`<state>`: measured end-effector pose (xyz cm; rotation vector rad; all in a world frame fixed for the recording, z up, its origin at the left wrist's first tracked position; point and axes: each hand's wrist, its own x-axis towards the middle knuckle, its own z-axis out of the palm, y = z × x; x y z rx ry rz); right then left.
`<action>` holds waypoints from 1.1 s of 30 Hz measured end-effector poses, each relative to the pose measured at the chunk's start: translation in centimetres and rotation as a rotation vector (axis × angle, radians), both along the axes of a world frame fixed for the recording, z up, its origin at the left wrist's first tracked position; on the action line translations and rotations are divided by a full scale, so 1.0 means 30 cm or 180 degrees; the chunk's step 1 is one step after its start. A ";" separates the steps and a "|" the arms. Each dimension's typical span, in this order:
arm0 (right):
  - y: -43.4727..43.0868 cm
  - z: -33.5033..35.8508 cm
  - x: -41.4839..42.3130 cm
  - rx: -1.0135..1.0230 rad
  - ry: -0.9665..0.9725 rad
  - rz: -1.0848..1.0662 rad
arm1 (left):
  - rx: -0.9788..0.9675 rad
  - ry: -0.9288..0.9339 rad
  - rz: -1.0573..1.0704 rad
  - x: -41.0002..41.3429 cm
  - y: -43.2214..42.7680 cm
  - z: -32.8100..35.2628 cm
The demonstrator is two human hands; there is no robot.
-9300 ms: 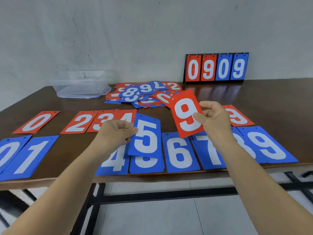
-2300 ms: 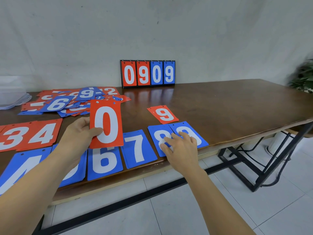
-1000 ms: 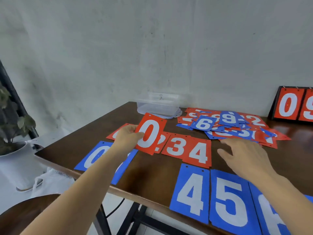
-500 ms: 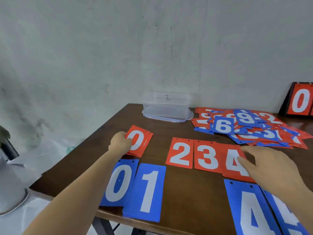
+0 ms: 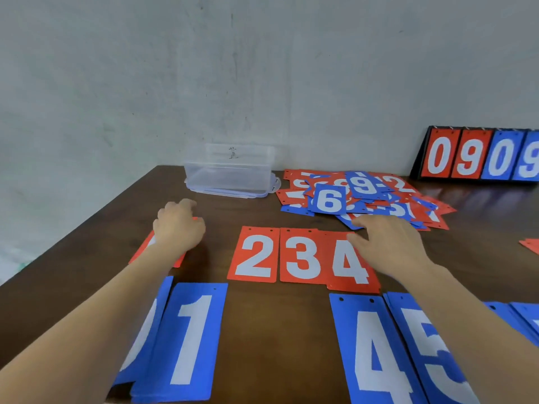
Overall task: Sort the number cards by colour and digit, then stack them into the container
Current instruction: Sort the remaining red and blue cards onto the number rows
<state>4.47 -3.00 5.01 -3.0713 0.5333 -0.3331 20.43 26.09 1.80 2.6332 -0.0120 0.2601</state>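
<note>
We've set the red 0 card [image 5: 143, 252] on the desk [image 5: 262, 316], left of the red 2 [image 5: 252, 255] — our left hand [image 5: 178, 228] has released it, and our right hand [image 5: 388, 243], empty and loose-fingered, reaches toward the unsorted pile [image 5: 364, 196].

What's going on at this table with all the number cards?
A person is sorting number cards into rows on the table. The left hand rests on a red card, digit hidden, to the left of red 2, red 3 and red 4. The right hand, fingers open, reaches over red 4 toward the mixed pile. Blue cards line the near edge. The clear container looks empty.
</note>
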 end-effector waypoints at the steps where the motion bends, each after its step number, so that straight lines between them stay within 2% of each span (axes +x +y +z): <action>1: -0.020 -0.002 0.021 0.0038 -0.0006 -0.0017 | -0.0124 -0.0038 -0.0149 0.007 -0.049 0.006; 6: -0.162 -0.021 0.157 0.0338 0.0005 -0.0153 | -0.0640 0.0003 -0.0782 0.042 -0.306 0.037; 13: -0.370 -0.073 0.355 0.0522 -0.0220 -0.0489 | -0.0633 0.0242 -0.1100 0.133 -0.659 0.010; 19: -0.444 -0.125 0.495 0.0602 -0.0279 -0.0876 | 0.0451 0.0410 -0.0898 0.177 -0.865 -0.021; 23: -0.474 -0.148 0.570 0.1027 -0.0101 -0.1186 | 0.0926 0.0620 -0.0759 0.198 -0.930 -0.038; 30: -0.510 -0.160 0.619 0.1285 -0.0393 -0.1408 | 0.0517 0.0755 -0.0653 0.224 -0.941 -0.037; 33: -0.513 -0.155 0.607 0.1299 -0.0913 -0.1125 | 0.0035 0.0512 -0.0729 0.220 -0.921 -0.044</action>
